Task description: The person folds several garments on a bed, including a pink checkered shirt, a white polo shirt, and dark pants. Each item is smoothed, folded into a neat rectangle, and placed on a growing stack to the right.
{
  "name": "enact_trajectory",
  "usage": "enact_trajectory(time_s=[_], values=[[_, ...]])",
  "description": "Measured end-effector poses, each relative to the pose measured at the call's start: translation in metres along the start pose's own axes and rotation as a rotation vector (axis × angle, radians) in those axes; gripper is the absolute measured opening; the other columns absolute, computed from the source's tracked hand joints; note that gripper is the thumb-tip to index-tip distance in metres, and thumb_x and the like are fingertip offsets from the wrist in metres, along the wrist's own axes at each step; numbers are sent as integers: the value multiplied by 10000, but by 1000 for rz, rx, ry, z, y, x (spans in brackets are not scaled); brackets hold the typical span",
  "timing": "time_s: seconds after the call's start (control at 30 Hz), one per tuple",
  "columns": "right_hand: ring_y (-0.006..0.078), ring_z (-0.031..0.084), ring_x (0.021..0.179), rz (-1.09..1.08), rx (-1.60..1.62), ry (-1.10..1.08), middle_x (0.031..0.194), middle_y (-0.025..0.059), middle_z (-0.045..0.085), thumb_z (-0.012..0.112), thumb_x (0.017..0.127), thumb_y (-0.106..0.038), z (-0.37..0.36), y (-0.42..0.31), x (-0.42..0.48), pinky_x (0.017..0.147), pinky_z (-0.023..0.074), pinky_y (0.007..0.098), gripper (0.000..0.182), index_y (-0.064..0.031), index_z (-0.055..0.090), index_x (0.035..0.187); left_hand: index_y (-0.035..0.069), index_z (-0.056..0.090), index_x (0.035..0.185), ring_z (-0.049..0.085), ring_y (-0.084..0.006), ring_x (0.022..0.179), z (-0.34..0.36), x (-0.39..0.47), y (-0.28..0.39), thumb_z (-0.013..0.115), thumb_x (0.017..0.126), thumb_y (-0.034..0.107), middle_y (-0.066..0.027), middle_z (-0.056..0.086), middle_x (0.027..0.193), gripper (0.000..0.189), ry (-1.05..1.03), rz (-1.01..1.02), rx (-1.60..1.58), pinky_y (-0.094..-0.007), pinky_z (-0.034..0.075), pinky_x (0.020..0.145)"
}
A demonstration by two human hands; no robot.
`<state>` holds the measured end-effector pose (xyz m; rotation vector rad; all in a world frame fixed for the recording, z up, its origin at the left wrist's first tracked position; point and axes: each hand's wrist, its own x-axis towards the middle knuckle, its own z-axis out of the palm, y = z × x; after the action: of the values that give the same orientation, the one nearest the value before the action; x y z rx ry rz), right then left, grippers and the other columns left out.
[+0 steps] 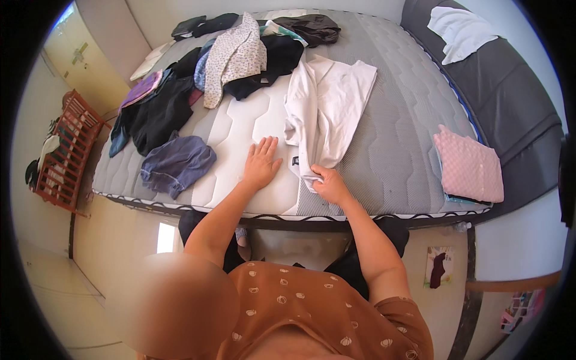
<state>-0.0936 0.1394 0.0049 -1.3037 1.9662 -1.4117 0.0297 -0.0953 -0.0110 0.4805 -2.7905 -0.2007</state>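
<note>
A white garment (335, 101) lies lengthwise on the mattress (382, 157), its left side folded over in a narrow strip. My right hand (332, 183) grips its near end, thumb on top of the cloth. A small dark label (295, 160) shows at the garment's left edge. To the left, my left hand (262, 164) rests flat, palm down on the mattress, fingers spread and holding nothing. A crumpled blue-grey garment (179, 163) lies farther left, apart from that hand.
Dark garments (157, 112) and a floral-print shirt (236, 58) are heaped at the far left. A folded pink garment (470, 166) tops a stack at right, beside the dark padded headboard (504, 90). Another white cloth (461, 33) drapes over it. A wooden rack (69, 153) stands left.
</note>
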Motion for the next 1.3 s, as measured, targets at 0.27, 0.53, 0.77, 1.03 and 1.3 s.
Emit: enact_trajectory(time_s=[0.27,0.53,0.77,1.03,1.3], values=[[59,581,747,332,509,-815,898,-15,675,616,751,-14,-28,-24,-28,663,472,223,314,38,712,1045,121,373,1515,262,-274,1494,-66,-20,53,653,779,75,-168,318,1582,789,133,459,147,-528,196,1203],[135,670,811,254,949,-447,937,51,718,667,735,-106,-57,5,-39,784,542,269,304,7,712,1014,79,629,895,620,-346,866,-70,-4,74,694,730,108,-109,636,834,179,-47,516,-125,-476,459,897],[153,669,840,263,1026,-80,959,67,710,667,821,-130,-77,1,-38,808,546,292,290,-19,676,1089,87,618,956,645,-377,761,-73,-84,90,692,768,153,-153,661,756,213,-15,239,-232,-489,489,691],[197,617,1005,303,164,445,1125,87,652,724,869,-255,-65,26,-19,902,489,346,439,-41,623,1239,74,605,910,587,-337,746,-70,-197,95,669,617,49,-116,595,749,301,12,216,-258,-427,448,700],[321,586,1176,449,310,623,1352,226,535,733,866,-247,-66,54,-4,996,467,430,674,49,445,1399,49,631,1033,554,-378,1005,-92,-210,104,754,643,95,-155,596,1006,412,265,52,-194,-436,431,887]])
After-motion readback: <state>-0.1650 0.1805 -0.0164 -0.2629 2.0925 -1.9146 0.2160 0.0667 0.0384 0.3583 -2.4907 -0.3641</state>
